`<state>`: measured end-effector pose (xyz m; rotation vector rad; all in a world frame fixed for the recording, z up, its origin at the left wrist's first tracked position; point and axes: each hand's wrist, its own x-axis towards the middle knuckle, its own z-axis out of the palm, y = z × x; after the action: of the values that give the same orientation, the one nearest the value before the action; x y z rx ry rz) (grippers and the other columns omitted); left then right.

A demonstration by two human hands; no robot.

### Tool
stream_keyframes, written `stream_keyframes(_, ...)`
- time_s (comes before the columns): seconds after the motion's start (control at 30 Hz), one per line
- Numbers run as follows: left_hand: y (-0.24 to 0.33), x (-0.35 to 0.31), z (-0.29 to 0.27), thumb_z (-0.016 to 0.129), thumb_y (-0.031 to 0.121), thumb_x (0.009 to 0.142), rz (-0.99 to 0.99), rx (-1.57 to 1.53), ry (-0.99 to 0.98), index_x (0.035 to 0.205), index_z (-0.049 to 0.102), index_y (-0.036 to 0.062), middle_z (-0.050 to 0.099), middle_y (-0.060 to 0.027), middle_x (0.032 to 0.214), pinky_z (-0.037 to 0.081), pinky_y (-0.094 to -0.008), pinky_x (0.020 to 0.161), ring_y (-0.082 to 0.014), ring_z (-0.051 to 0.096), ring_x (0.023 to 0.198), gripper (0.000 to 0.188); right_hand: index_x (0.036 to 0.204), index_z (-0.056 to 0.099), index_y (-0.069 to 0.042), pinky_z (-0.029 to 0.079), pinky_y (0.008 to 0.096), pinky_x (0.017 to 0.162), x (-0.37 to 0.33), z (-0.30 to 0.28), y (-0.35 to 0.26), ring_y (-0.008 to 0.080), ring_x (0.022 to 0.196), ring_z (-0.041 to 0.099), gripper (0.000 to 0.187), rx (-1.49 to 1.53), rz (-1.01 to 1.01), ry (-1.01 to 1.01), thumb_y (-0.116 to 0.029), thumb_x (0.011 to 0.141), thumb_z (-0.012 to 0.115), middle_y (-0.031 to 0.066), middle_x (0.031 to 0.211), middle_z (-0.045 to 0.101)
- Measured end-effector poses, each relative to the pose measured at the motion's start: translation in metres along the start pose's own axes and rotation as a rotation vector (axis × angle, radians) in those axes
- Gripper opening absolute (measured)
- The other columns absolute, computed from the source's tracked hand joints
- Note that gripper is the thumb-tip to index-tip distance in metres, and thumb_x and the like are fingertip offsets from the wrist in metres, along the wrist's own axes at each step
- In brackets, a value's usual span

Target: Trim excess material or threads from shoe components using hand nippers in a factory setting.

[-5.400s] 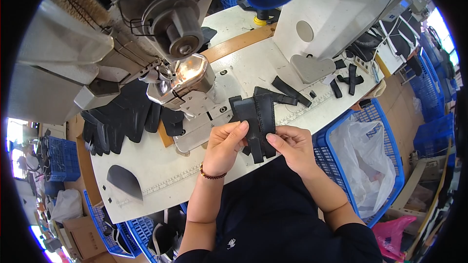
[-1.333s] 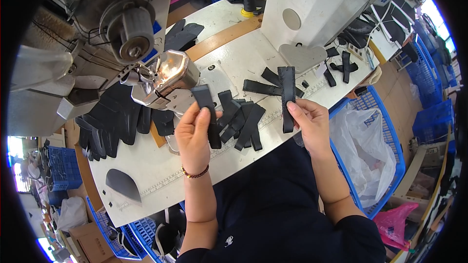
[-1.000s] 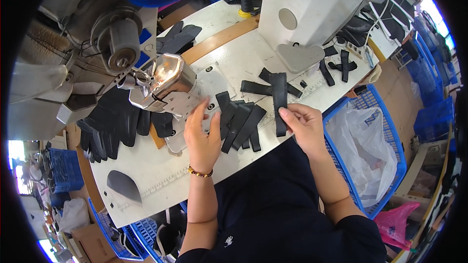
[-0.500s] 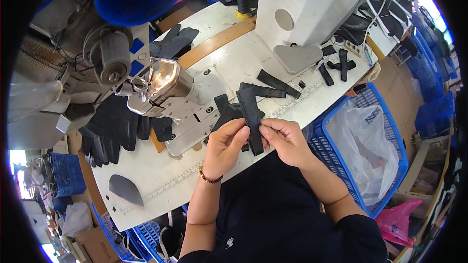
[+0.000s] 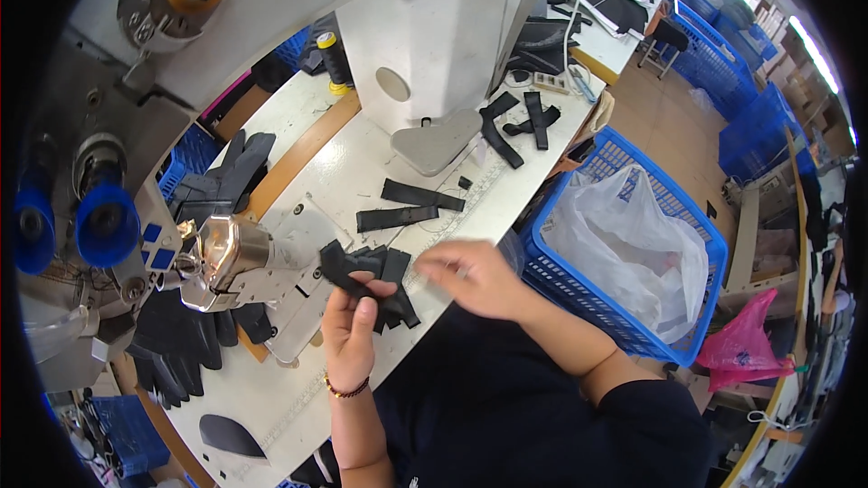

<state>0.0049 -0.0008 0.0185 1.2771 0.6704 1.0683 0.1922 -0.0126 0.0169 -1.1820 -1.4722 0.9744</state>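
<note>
Between the thumb and fingers of my left hand (image 5: 351, 330), a short black fabric strip (image 5: 336, 264) is held over the front of the white table (image 5: 316, 149). Directly beyond and beside it lies a small heap of similar black pieces (image 5: 394, 271), partly hidden by that hand. My right hand (image 5: 475, 278) is off to the right, slightly blurred, its fingers stretched toward the heap with nothing visible in them. Two loose black strips (image 5: 423, 195) rest on the table beyond my hands, beside a printed ruler scale.
A sewing machine's shiny metal housing (image 5: 231, 253) stands left of my hands, with black glove-shaped pieces (image 5: 176, 339) beside it. More black strips (image 5: 540, 119) lie far right, past a grey plate (image 5: 438, 143). Right of the table is a blue basket (image 5: 624, 316) lined with plastic.
My right hand has let go of the black strip and moved away to the right. My left hand keeps it. The view has swung, showing more of the right side.
</note>
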Motion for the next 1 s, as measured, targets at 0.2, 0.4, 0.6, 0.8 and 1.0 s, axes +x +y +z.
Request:
stream_keyframes(0.2, -0.002, 0.000, 0.001, 0.041, 0.015, 0.088, -0.016, -0.129, 0.064, 0.113, 0.038, -0.0012, 0.048, -0.0076, 0.085, 0.042, -0.0332, 0.080, -0.0162, 0.051, 0.079, 0.030, 0.081, 0.060, -0.001, 0.043, 0.0295, 0.059, 0.040, -0.087, 0.039, 0.0202, 0.063, 0.054, 0.016, -0.432, -0.083, 0.658, -0.012, 0.069, 0.061, 0.0101, 0.078, 0.059)
stream_keyframes(0.4, -0.003, 0.003, -0.001, 0.040, 0.013, 0.087, -0.037, -0.173, 0.086, 0.115, 0.037, -0.0010, 0.048, -0.0084, 0.085, 0.043, -0.0318, 0.075, -0.0146, 0.049, 0.074, 0.031, 0.083, 0.058, 0.001, 0.044, 0.0362, 0.064, 0.064, -0.117, 0.059, 0.0309, 0.068, 0.054, 0.025, -1.004, -0.080, 0.483, -0.013, 0.063, 0.065, 0.0161, 0.083, 0.056)
stream_keyframes(0.6, -0.002, 0.003, 0.001, 0.040, 0.011, 0.086, -0.058, -0.196, 0.095, 0.116, 0.036, -0.0003, 0.048, -0.0090, 0.085, 0.043, -0.0321, 0.075, -0.0157, 0.050, 0.075, 0.032, 0.091, 0.055, 0.002, 0.045, 0.0328, 0.066, 0.050, -0.110, 0.062, 0.0273, 0.070, 0.056, 0.031, -0.759, 0.120, 0.533, -0.008, 0.063, 0.065, 0.0174, 0.080, 0.057)
stream_keyframes(0.8, 0.000, 0.004, 0.006, 0.041, 0.004, 0.074, -0.102, -0.368, 0.150, 0.103, 0.040, -0.0001, 0.047, -0.0082, 0.074, 0.039, -0.0263, 0.061, -0.0134, 0.042, 0.063, 0.030, 0.100, 0.053, 0.005, 0.045, 0.0241, 0.058, 0.029, -0.108, 0.041, 0.0110, 0.063, 0.052, 0.025, 0.261, 0.030, 0.664, -0.009, 0.079, 0.055, 0.0114, 0.083, 0.059)
stream_keyframes(1.0, 0.004, 0.001, -0.001, 0.041, 0.003, 0.071, -0.141, -0.411, 0.172, 0.096, 0.042, -0.0035, 0.043, -0.0054, 0.059, 0.033, -0.0258, 0.053, -0.0130, 0.038, 0.055, 0.026, 0.104, 0.051, 0.007, 0.045, 0.0236, 0.060, 0.009, -0.085, 0.002, 0.0110, 0.066, 0.052, 0.027, 0.599, -0.008, 0.326, -0.009, 0.083, 0.050, 0.0113, 0.087, 0.059)
